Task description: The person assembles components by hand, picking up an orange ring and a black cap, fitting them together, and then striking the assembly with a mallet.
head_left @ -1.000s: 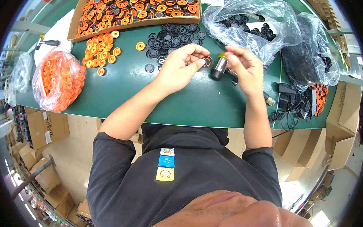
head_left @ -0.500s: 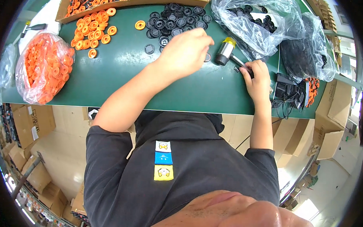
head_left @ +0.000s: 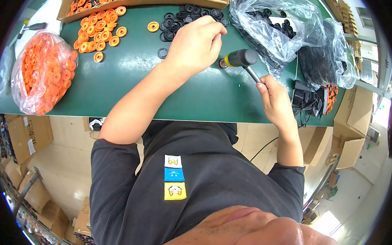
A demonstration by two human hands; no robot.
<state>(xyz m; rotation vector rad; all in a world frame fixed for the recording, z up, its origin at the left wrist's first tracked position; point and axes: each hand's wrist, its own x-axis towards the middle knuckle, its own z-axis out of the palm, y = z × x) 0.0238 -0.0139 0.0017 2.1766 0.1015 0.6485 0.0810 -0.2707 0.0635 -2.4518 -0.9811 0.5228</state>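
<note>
My right hand (head_left: 274, 99) grips the handle of a mallet (head_left: 242, 58) that has a dark head and one yellow end. The yellow end is down at a small dark round piece (head_left: 222, 64) on the table, mostly hidden by the mallet head. My left hand (head_left: 194, 44) is at the near edge of a pile of black plastic wheels (head_left: 175, 22). Its fingers are curled and their tips turned away, so anything in them is hidden. Beside my left wrist lies a single black disc (head_left: 162, 53).
Loose orange wheels (head_left: 100, 28) and a clear bag of orange wheels (head_left: 44, 74) lie on the left. A cardboard box (head_left: 144, 3) of orange and black parts stands at the back. Bags of black parts (head_left: 276, 34) and a black adapter with cables (head_left: 307, 96) are on the right.
My right hand has raised and turned the mallet, bringing its yellow end left and down onto the small round piece. My left hand has drawn back left and away toward the black pile.
</note>
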